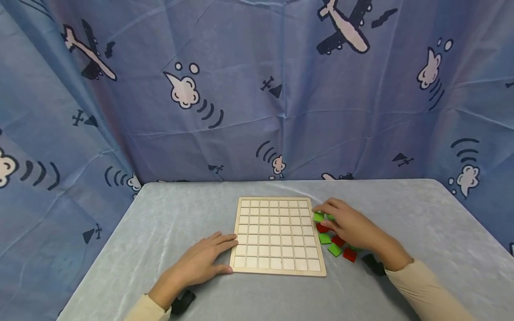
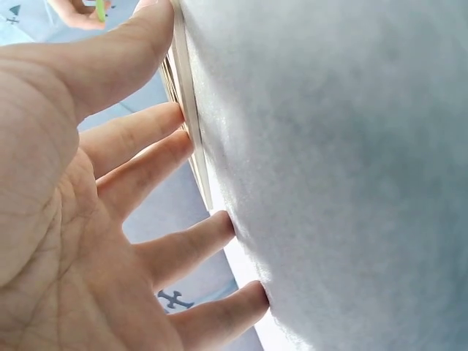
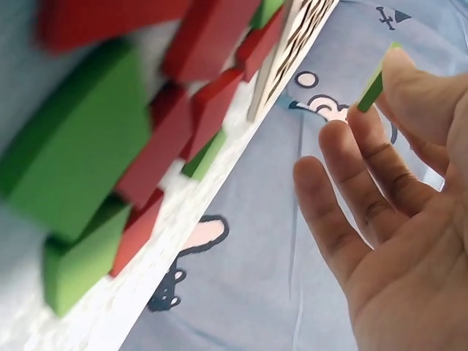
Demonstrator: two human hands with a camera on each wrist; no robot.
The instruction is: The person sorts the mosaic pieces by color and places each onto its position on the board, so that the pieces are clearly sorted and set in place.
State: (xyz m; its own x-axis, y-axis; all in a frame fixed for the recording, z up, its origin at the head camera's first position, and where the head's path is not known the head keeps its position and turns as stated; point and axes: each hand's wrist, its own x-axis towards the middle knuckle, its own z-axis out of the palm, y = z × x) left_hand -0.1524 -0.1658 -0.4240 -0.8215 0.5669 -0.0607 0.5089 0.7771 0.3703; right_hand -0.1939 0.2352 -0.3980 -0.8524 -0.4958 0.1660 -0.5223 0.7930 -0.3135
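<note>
We are looking at a blue, creased curtain (image 1: 241, 67) hanging beyond the far edge of a pale grey table (image 1: 184, 214) and continuing along the left and right. High on its far side we are seeing printed airplanes (image 1: 347, 30), with pale cloud puffs (image 1: 185, 92) sitting lower down.

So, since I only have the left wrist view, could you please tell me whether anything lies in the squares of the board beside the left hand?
Observer: In the head view, all the squares of the board are bare.

Operator: Thank you; could you say where the loose tiles are?

Observer: Loose red and green tiles lie just beyond the board's right side.

Operator: And how firm does the right hand's grip look?

Observer: I can't judge firmness, but the right wrist view shows the right hand pinching a green tile between thumb and fingertip.
</note>
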